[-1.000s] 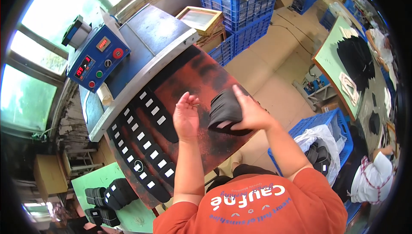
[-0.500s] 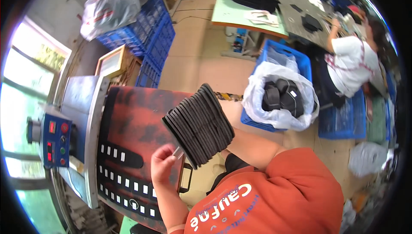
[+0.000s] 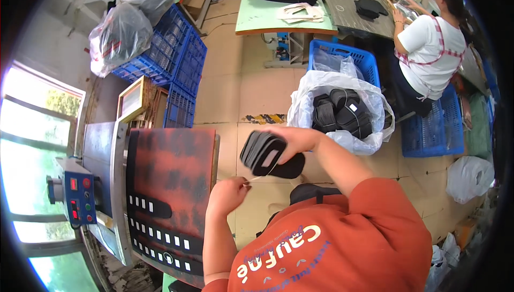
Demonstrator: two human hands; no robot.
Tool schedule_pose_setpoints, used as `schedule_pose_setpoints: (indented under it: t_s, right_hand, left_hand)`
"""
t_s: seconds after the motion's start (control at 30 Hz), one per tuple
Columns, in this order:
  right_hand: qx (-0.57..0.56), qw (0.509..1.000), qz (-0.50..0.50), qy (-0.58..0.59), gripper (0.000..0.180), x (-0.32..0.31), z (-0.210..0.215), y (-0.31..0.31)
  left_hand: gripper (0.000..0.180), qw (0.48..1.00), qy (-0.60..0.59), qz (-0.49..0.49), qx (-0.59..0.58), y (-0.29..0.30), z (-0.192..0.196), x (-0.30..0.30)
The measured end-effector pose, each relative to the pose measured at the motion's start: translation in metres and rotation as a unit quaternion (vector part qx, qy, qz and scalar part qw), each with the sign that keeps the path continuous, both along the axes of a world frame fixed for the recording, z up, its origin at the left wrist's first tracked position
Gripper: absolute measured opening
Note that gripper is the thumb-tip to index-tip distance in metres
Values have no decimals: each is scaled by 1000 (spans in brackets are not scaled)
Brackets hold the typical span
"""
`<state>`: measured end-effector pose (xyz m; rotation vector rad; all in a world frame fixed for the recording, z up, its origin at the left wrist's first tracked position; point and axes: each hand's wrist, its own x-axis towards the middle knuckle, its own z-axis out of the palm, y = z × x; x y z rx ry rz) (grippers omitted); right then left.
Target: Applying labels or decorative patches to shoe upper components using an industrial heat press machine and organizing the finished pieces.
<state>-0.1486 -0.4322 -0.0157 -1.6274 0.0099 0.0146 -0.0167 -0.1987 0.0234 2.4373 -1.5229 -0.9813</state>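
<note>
While the fingers of the right hand are curling shut over the top of a stack of black insole-shaped pieces, the stack is hanging in the air beyond the right edge of the press surface, above the tiled floor. The left hand is hovering just below it, its fingers pinching together on what looks like a thin pale strand or tag running up to the stack. To do this well, I judge the right grip should be staying firm and square so the layers are not fanning out, while the left hand is drawing the strand gently. The pieces are looking flat, thin, matte and flexible, with rounded ends. The press surface is appearing worn, its red coating mottled with dark patches, and black strips with white squares are lying along its near edge. Further out, a clear plastic bag in a blue crate is holding more dark pieces, and another person is working at a far table.
</note>
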Motion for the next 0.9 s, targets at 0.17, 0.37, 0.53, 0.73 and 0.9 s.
schedule_pose_setpoints:
  t_s: [0.17,0.37,0.53,0.73,0.9]
  right_hand:
    - [311,922,-228,43,72,-68,-34,-64]
    - [397,686,-609,39,56,-81,-167,-169]
    - [403,603,-667,173,67,-68,-278,-228]
    - [91,462,-795,382,53,5,-223,-171]
    - [-68,759,-643,78,48,19,-198,-109]
  left_hand:
    - [21,930,255,77,-255,-66,-62,-42]
    - [21,919,135,73,-362,-83,-73,-40]
    - [17,962,70,137,-226,-16,-96,-25]
    - [16,938,-33,262,-222,85,-80,-3]
    - [10,727,-290,487,-387,167,-63,115]
